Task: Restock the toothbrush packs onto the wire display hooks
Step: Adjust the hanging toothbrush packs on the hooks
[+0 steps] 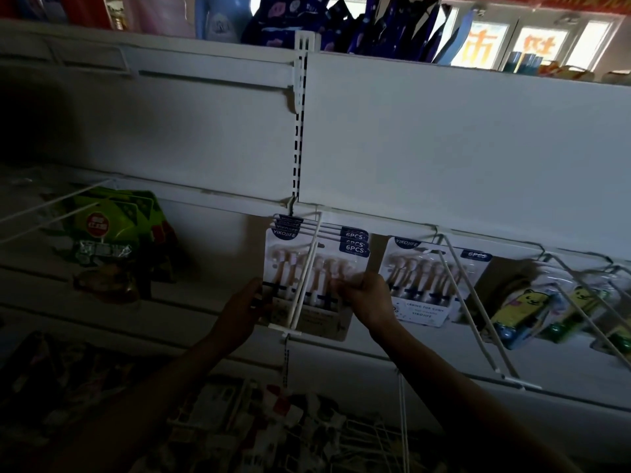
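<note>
The stack of toothbrush packs (pixel 316 268) hangs on the white wire hook (pixel 305 278) at the middle of the display wall (pixel 444 148), front pack facing me. My left hand (pixel 244 308) holds the stack's left edge, its fingers curled round it, and my right hand (pixel 367 298) pinches the front pack's right side with fingers closed on it. Just right, a second pack (pixel 430 278) hangs on its own hook (pixel 474 302), with yellow bear packs (pixel 522 308) beyond.
</note>
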